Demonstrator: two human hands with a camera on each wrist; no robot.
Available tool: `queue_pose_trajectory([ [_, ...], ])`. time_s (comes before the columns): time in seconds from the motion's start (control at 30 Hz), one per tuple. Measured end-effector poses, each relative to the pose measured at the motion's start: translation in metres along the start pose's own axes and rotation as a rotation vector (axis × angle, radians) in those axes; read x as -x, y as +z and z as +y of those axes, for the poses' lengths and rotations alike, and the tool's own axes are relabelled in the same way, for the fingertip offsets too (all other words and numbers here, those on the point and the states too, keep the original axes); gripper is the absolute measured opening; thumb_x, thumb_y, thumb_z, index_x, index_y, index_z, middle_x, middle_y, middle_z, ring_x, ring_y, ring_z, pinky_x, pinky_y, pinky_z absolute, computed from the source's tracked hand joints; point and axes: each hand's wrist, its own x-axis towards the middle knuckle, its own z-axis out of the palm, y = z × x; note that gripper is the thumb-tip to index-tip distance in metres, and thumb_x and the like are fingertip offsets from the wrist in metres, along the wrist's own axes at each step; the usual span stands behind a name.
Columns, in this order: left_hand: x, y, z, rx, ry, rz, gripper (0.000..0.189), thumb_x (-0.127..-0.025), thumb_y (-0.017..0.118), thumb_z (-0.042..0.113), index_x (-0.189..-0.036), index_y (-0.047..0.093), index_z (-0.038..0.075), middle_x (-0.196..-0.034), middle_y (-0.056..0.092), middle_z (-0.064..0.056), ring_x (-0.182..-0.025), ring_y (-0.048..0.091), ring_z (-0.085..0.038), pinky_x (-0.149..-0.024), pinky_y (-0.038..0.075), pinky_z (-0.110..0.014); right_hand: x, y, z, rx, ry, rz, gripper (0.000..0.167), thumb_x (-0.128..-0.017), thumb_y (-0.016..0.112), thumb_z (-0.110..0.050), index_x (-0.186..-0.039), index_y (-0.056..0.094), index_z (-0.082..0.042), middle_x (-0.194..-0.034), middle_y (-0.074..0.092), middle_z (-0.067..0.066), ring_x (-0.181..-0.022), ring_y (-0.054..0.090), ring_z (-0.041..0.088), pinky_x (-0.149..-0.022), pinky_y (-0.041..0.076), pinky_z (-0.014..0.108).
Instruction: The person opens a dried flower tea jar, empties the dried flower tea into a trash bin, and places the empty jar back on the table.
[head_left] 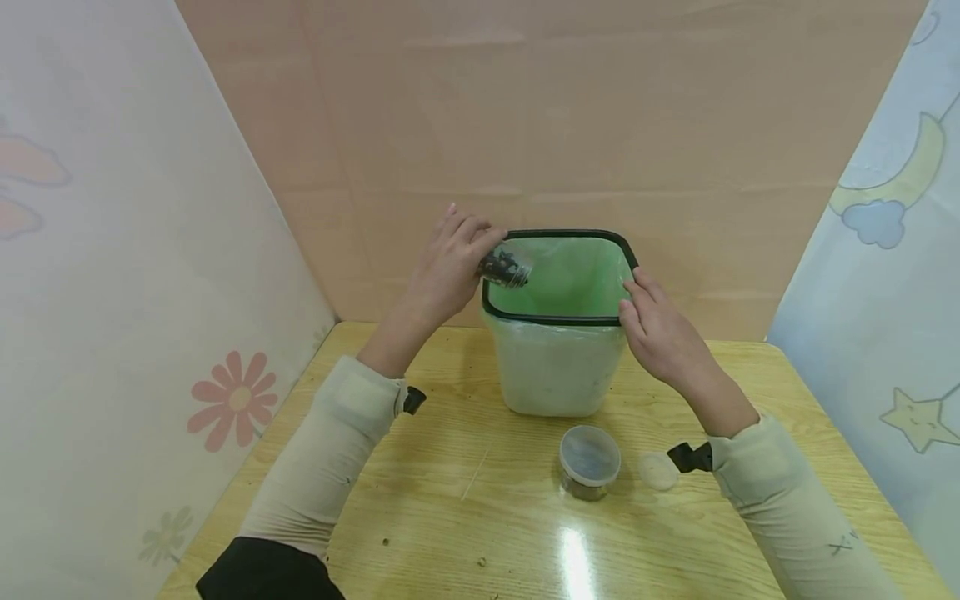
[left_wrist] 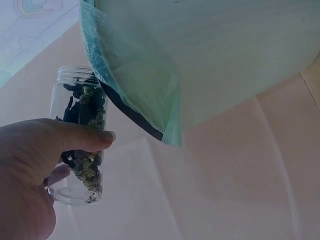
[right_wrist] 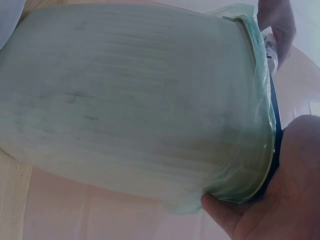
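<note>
My left hand (head_left: 450, 265) grips a clear plastic jar (left_wrist: 77, 112) partly filled with dark, dried, leaf-like bits. In the head view the jar lies tilted, its threaded mouth uncapped and over the left side of a trash bin (head_left: 551, 367). A thin green bag (left_wrist: 135, 75) lines the bin, and a black rim ring (head_left: 555, 320) runs round its top. At the bin's right edge, my right hand (head_left: 667, 337) holds the rim, its thumb (right_wrist: 220, 210) against the outer side in the right wrist view. The bin's floor is hidden.
In front of the bin stands a round clear tub with a whitish lid (head_left: 590, 456). A small translucent disc-shaped cap (head_left: 659, 471) lies to its right on the wooden table (head_left: 420, 500). Small crumbs dot the tabletop. A peach backdrop (head_left: 465, 108) rises behind.
</note>
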Motion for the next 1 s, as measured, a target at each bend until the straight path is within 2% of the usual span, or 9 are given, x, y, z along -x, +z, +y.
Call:
queue_pose_trajectory([
  [0.23,-0.0005,-0.0003,-0.0002,0.004,0.001,0.008,0.055,-0.087,0.071,-0.008,-0.137,0.062,0.014,-0.133,0.061,-0.011,-0.130,0.051,-0.029,-0.127,0.008,-0.041,-0.0009,0.0007,0.0001,-0.007,0.008,-0.009,0.063,-0.111,0.020,-0.035,-0.152,0.029,0.012,-0.166,0.013,0.026,-0.150,0.018,0.047,-0.116,0.024,0.065],
  [0.53,-0.0008,0.0002,-0.0003,0.006,0.010,0.019,0.055,-0.088,0.065,-0.015,-0.135,0.064,0.012,-0.132,0.062,-0.012,-0.129,0.051,-0.029,-0.126,0.011,-0.043,-0.0013,0.0010,-0.0008,0.001,0.002,-0.006,0.063,-0.111,0.020,-0.034,-0.152,0.030,0.013,-0.165,0.014,0.027,-0.149,0.019,0.049,-0.115,0.025,0.066],
  [0.8,-0.0010,-0.0002,-0.0010,0.008,0.019,0.037,0.054,-0.088,0.063,-0.016,-0.134,0.065,0.013,-0.130,0.063,-0.012,-0.129,0.052,-0.029,-0.127,0.010,-0.042,-0.0013,0.0004,-0.0013,-0.004,-0.003,-0.002,0.063,-0.111,0.021,-0.034,-0.152,0.029,0.012,-0.165,0.014,0.027,-0.149,0.020,0.049,-0.114,0.026,0.066],
  [1.0,-0.0010,-0.0010,0.0003,-0.006,0.018,0.023,0.054,-0.088,0.065,-0.015,-0.134,0.065,0.012,-0.133,0.062,-0.012,-0.131,0.051,-0.029,-0.127,0.010,-0.041,-0.0018,0.0007,-0.0020,-0.006,-0.005,-0.001,0.062,-0.111,0.021,-0.033,-0.152,0.029,0.012,-0.165,0.014,0.027,-0.149,0.021,0.049,-0.114,0.026,0.066],
])
